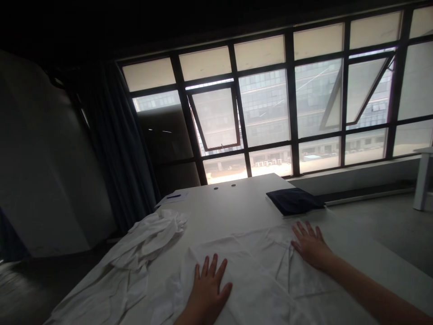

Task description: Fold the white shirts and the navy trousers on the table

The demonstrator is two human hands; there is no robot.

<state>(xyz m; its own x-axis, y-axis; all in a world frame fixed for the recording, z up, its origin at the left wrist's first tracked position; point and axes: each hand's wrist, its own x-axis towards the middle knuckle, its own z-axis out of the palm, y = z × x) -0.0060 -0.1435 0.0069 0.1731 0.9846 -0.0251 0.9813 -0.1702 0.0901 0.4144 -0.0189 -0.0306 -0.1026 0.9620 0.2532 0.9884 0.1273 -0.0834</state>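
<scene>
A white garment (pixel 250 266), perhaps a shirt or coat, lies spread out on the white table (pixel 216 203) in front of me. My left hand (pixel 210 286) rests palm down on its left part, fingers spread. Farther right, my right hand (pixel 310 243) lies flat at the garment's upper right part, its fingers also apart. Creases run through the cloth between the two hands and just left of the right wrist. Neither hand grips anything. The garment's near end runs out of the bottom of the view.
A crumpled heap of white cloth (pixel 135 257) covers the table's left side. Behind it lie paper (pixel 181 197) and a dark pen (pixel 173 196). A folded dark navy cloth (pixel 294 201) sits at the right edge. Beyond are windows (pixel 265 108) and a dark curtain (pixel 111 144).
</scene>
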